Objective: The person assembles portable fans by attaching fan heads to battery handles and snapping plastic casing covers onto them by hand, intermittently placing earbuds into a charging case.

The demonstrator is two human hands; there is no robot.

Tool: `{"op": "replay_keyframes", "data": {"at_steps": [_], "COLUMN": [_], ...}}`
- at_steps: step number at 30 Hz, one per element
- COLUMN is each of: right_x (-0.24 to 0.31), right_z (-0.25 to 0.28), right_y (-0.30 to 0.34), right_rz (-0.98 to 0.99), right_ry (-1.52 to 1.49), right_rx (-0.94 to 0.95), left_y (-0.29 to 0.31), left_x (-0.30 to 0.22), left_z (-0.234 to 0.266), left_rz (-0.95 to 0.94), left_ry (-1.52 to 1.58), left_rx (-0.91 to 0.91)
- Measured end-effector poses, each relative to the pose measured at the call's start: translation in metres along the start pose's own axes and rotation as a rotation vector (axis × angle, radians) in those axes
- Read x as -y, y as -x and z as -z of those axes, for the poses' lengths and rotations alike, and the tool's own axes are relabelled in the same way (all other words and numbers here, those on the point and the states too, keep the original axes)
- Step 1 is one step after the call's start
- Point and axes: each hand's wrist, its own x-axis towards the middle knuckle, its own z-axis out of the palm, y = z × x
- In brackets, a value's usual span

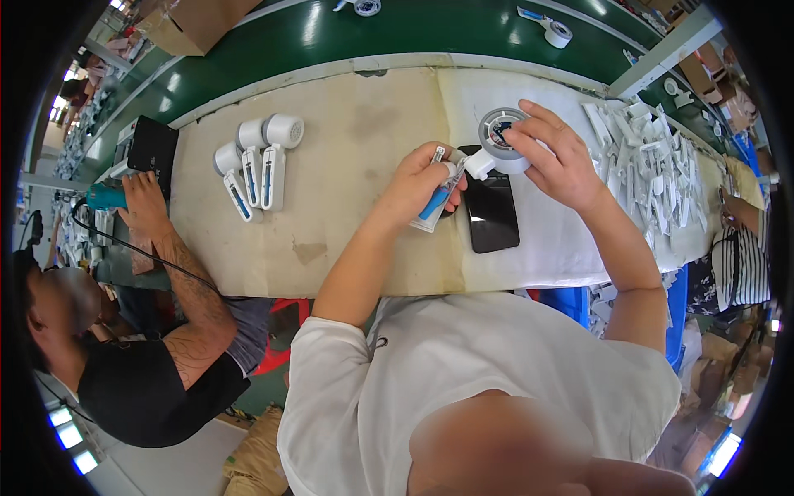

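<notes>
My left hand (412, 188) is closed around the white handle of a handheld fan, its thumb pressing near the neck. The handle looks opened, and a blue cylinder (433, 203), apparently a battery, shows inside it. My right hand (562, 157) grips the round grey-and-white fan head (502, 131) from its right side, with fingers over the ring. Dark parts and bits of wire show in the middle of the head. Directly below the head lies a black smartphone (492, 221) on the table. My fingers hide part of the handle and the neck joint.
Three white handheld fans (271, 165) lie grouped left on the beige table (356, 124). A heap of white plastic handle parts (653, 165) covers the right end. Behind runs a green conveyor (306, 29) carrying fans. At left a co-worker's hand (146, 202) is by a teal power tool (106, 196).
</notes>
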Motion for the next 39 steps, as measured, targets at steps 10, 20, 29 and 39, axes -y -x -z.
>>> {"op": "replay_keyframes", "data": {"at_steps": [10,20,29,39], "right_x": [0.001,-0.023,-0.015,-0.045], "right_z": [0.007,0.018,0.023,0.025], "right_y": [-0.002,-0.011,0.053,0.141], "right_rz": [0.028,-0.494,-1.046,-1.258], "right_ry": [0.030,-0.968,-1.264,0.359], "right_rx": [0.087,0.671,0.393,0.637], "left_y": [-0.001,0.006,0.003,-0.018], "left_x": [0.006,0.026,0.030,0.022], "left_z": [-0.002,-0.021,-0.033,0.007], "left_rz": [-0.098,-0.224,-0.041,-0.359], "left_ry": [-0.104,-0.708,-0.031,0.131], "left_rx": [-0.034,-0.008,0.103,-0.057]}}
